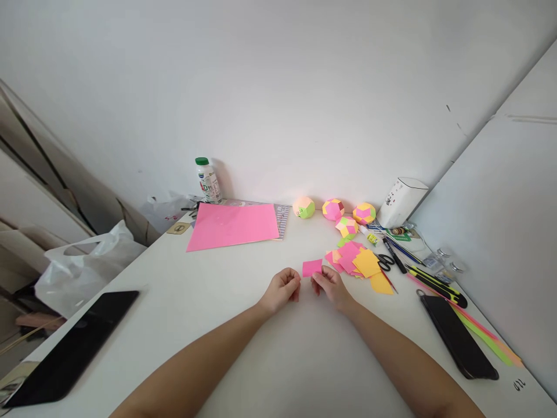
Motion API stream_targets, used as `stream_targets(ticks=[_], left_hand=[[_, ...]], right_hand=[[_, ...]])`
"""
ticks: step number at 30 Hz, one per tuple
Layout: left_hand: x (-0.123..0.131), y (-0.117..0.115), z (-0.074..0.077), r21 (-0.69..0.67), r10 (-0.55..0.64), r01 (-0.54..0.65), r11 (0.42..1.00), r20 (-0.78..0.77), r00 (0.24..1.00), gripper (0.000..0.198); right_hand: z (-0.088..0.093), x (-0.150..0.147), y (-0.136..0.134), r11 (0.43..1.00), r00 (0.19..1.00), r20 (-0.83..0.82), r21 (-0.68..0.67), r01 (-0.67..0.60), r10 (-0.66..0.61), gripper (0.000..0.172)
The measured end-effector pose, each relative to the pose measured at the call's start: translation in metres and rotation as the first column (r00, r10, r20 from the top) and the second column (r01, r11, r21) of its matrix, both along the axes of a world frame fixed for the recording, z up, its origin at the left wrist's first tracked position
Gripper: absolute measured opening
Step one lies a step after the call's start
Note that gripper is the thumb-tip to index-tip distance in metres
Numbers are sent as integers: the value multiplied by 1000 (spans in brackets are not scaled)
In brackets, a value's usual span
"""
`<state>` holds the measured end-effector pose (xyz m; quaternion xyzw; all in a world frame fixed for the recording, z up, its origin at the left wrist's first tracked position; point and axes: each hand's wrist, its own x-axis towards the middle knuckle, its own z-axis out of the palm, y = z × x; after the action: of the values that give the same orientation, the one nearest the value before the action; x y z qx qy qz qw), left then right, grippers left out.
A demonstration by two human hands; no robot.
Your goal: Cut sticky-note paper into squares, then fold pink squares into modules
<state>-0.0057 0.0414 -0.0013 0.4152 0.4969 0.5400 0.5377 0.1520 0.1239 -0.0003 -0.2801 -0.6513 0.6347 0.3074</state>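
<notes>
Right hand point(329, 284) pinches a small pink paper point(312, 267) by its right end, thumb against fingers; left hand point(285, 287) curled closed, thumb on index finger, no object visible in it, fingertips just beside the paper's left end, small gap. Paper is held up over the middle of the white table point(243, 360), long axis running left-right, right end slightly higher, left end free and pointing at left hand, no writing seen on it. Just right of right hand, pile of pink and yellow paper pieces point(348, 258), black-handled scissors point(385, 262) touching or right beside it, can't tell. Glue tube point(369, 237) behind, yellow-green label, text too small. Multicolored paper balls near wall, the leftmost ball point(303, 207) with small dark marks, unreadable. Large pink sheet point(235, 226) back left. Green-capped bottle point(209, 180) behind it: big "AD" on label, small blue logo not legible. Plastic bag point(167, 212) farther left, red characters, maybe "5-8". White container point(402, 202) back right, dark printed figures. Black handwritten mark point(519, 385) at table's right front, reading unclear, near black pouch point(459, 334)
</notes>
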Motion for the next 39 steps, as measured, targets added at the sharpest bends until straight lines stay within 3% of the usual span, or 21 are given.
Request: stream_targets(ticks=[10,16,18,22,27,32,39], left_hand=[[1,5,-1,61,65,-73,995,130,989,41],[-3,8,-4,28,104,-110,994,169,980,24],[-3,7,-3,30,78,-83,996,153,985,19],[-3,6,1,25,45,-49,998,135,990,30],[-4,4,0,32,0,-3,999,94,996,37],[-3,0,4,38,-92,93,995,-29,995,38],[-2,-1,8,29,-141,142,989,-36,989,40]], right_hand=[[-2,1,-1,999,999,44,28,-27,26,22],[-6,1,-2,993,991,-112,90,77,-67,11],[-8,2,-2,982,995,-88,179,62,-47,20],[-10,1,-1,959,999,-28,279,37,-30,38],[-5,1,-1,966,999,-13,252,51,-49,12],[4,1,-4,976,999,32,219,-1,-6,20],[3,2,-5,988,993,107,146,-56,41,24]])
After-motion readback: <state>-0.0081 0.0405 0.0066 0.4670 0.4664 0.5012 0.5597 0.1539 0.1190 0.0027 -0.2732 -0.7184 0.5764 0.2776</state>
